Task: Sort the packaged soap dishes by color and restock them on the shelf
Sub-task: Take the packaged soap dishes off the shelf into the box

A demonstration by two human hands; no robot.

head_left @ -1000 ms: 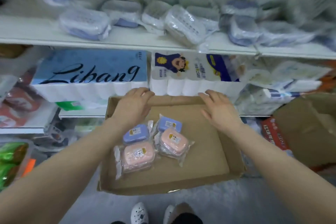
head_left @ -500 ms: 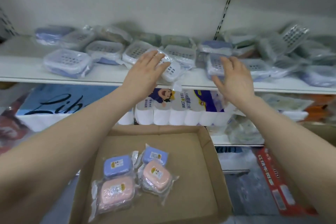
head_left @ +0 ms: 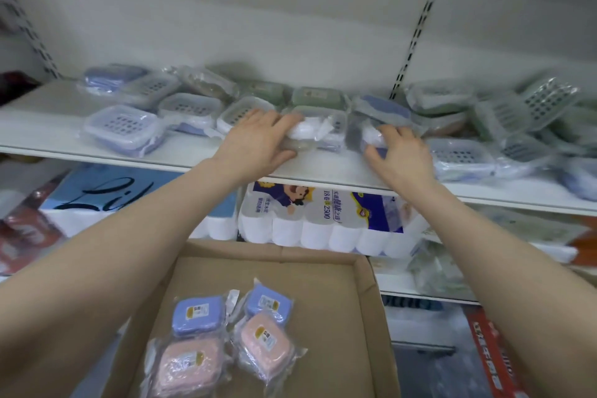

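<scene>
Here we curl our left hand [head_left: 258, 136] around the near end of a wrapped soap dish [head_left: 318, 128] at the front of the white shelf [head_left: 64, 119], thumb below and fingers over its top. Our right hand [head_left: 402, 152] grips a blue wrapped dish [head_left: 371, 126] just beside it, fingers hooked over its crinkled plastic. More packaged dishes, blue and green, lie scattered along the shelf on both sides. Below, the cardboard box [head_left: 371, 284] holds two blue dishes [head_left: 197, 315] and two pink dishes [head_left: 265, 342], side by side. Packs of toilet rolls [head_left: 323, 223] sit under the shelf.
</scene>
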